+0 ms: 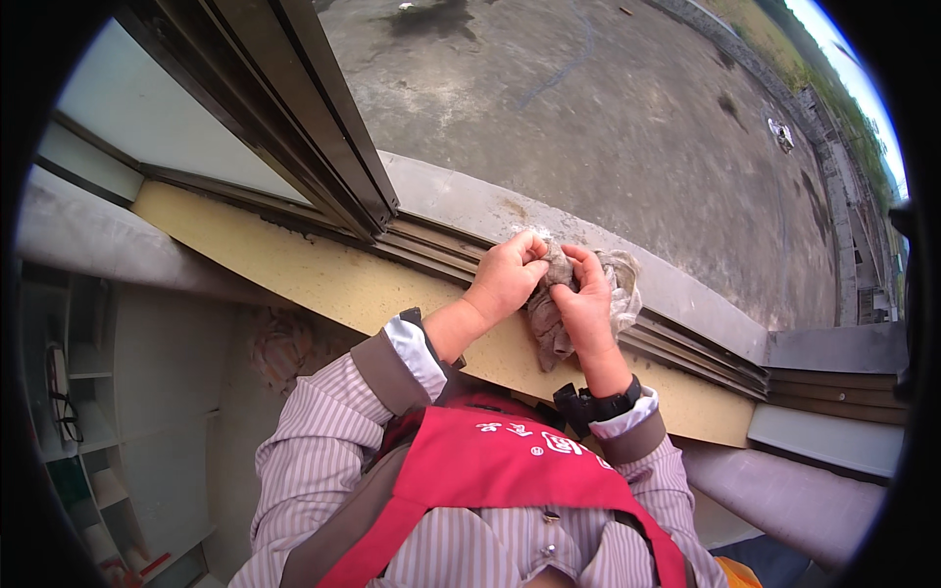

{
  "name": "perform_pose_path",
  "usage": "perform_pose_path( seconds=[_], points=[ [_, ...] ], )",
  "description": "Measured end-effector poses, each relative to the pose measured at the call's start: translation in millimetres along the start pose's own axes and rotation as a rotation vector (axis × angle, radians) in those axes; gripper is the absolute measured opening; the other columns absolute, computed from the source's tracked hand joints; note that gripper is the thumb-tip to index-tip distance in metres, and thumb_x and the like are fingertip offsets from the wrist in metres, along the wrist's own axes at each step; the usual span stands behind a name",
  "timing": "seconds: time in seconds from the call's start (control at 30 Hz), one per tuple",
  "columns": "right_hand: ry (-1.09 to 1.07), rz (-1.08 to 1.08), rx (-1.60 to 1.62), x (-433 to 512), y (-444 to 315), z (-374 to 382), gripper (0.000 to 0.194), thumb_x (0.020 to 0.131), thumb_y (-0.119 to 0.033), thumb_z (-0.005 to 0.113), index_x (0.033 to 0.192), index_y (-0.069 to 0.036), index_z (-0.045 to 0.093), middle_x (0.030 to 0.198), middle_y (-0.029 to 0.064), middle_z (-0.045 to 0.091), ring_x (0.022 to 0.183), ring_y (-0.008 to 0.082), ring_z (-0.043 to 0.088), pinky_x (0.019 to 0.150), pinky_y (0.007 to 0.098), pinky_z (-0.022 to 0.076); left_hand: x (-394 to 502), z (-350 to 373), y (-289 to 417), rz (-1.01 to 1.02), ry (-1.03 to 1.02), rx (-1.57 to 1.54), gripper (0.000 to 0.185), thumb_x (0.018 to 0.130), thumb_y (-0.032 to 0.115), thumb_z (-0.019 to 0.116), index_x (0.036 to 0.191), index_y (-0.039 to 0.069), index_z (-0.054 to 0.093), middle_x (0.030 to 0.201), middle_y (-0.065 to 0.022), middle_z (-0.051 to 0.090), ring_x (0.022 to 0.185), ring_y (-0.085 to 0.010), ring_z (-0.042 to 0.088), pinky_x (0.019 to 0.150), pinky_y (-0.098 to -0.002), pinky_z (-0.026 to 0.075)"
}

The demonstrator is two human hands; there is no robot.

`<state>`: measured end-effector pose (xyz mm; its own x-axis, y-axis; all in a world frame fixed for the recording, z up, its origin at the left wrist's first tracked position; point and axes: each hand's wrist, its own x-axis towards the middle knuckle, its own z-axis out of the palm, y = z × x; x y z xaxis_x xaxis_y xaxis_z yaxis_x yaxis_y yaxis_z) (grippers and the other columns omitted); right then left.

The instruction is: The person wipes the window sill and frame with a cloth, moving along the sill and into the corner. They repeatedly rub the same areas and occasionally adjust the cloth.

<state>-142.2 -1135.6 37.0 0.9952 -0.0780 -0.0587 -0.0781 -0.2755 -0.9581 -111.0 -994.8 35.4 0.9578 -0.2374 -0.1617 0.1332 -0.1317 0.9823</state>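
Note:
Both my hands meet over the metal sliding-window track [434, 242], holding a dirty grey-brown cloth [548, 323]. My left hand [509, 272] pinches the cloth's upper part between thumb and fingers. Close beside it on the right, my right hand [588, 298] grips the same cloth. One part of the rag hangs down over the yellow inner sill [353, 290]; a paler, bunched part [623, 287] lies behind my right hand, over the track and the outer ledge. The fingertips are partly hidden in the folds.
A dark window frame [294, 110] stands at the left of the opening. Beyond the grey outer ledge [684, 309] spreads a stained concrete surface [588, 132] with a low wall at its far edge. Shelves [95, 426] holding glasses and small items are at lower left, below the sill.

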Motion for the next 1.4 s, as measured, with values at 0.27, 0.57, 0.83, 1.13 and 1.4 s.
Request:
perform_pose_path(
  seconds=[0.27, 0.57, 0.83, 1.13, 1.4],
  points=[
    [0.147, -0.347, -0.639, 51, -27, -29, 0.046, 0.08, 0.002, 0.051, 0.125, -0.009, 0.051, 0.097, 0.0212, 0.066, 0.085, 0.0396, 0.064, 0.073, 0.0452, 0.0528, 46, -8, 37, 0.344, 0.205, 0.668, 0.013, 0.082, 0.016, 0.063, 0.091, 0.008, 0.06, 0.081, -0.0126, 0.066, 0.077, -0.0318, 0.063, 0.066, -0.04, 0.049],
    [0.041, -0.187, -0.529, 17, -36, -86, 0.03, 0.082, 0.001, 0.052, 0.11, -0.003, 0.06, 0.1, 0.0181, 0.067, 0.083, 0.0324, 0.066, 0.075, 0.0372, 0.0532, -14, -11, 25, 0.527, 0.082, 0.467, 0.011, 0.087, 0.015, 0.061, 0.09, 0.006, 0.057, 0.079, -0.0126, 0.064, 0.072, -0.0327, 0.061, 0.064, -0.0397, 0.048],
    [-0.021, 0.043, 0.527, -43, -69, -124, 0.026, 0.087, 0.007, 0.049, 0.112, 0.003, 0.055, 0.102, 0.0112, 0.064, 0.089, 0.0154, 0.064, 0.078, 0.0275, 0.0532, -48, -28, 5, 0.195, -0.106, 0.109, 0.015, 0.094, 0.013, 0.059, 0.096, -0.001, 0.063, 0.087, -0.004, 0.066, 0.081, -0.0105, 0.06, 0.075, -0.0243, 0.049],
    [-0.24, 0.049, 0.184, -53, -18, -77, 0.035, 0.087, -0.005, 0.068, 0.118, -0.001, 0.055, 0.087, -0.0005, 0.056, 0.072, 0.0025, 0.05, 0.062, 0.0169, 0.0416, -40, 19, 3, -0.038, -0.371, -0.558, 0.02, 0.093, 0.008, 0.059, 0.111, 0.002, 0.063, 0.105, -0.0009, 0.064, 0.099, -0.0086, 0.057, 0.089, -0.0249, 0.046],
    [-0.372, 0.182, -0.247, -52, -22, -111, 0.023, 0.084, -0.014, 0.072, 0.094, 0.001, 0.058, 0.074, -0.0019, 0.056, 0.064, 0.0046, 0.047, 0.056, 0.0212, 0.04, -30, 30, 44, 0.175, -0.314, -0.754, 0.018, 0.092, 0.006, 0.061, 0.109, 0.002, 0.065, 0.101, -0.0009, 0.065, 0.096, -0.0087, 0.058, 0.087, -0.0245, 0.048]
  ],
)
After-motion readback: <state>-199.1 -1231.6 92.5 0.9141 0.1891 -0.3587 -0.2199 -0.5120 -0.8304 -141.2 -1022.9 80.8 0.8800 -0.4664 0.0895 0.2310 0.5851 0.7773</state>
